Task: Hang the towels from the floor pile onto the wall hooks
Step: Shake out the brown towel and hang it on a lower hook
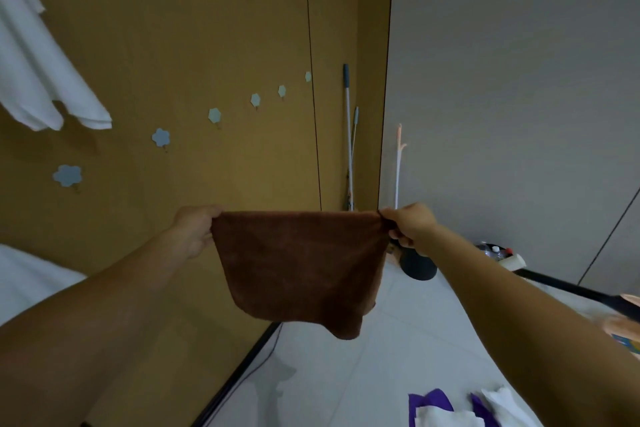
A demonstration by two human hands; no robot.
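Brown towel [301, 267]: held spread in the air before the ochre wall, top edge taut. Left hand [194, 229]: grip pinching its top left corner. Right hand [408, 224]: grip pinching its top right corner. Flower-shaped wall hooks [161, 138]: row above the towel. White towel [38, 80]: hanging, upper left. Floor pile [450, 409]: purple and white cloths, lower right.

Bare flower hooks [214, 115] lie open; mop poles [349, 135] crowd the corner.

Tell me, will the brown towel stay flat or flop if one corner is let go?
Probably flops: the brown towel sags below its top edge, stretched between the left hand and right hand. Likely light, since fingertip pinches hold it.
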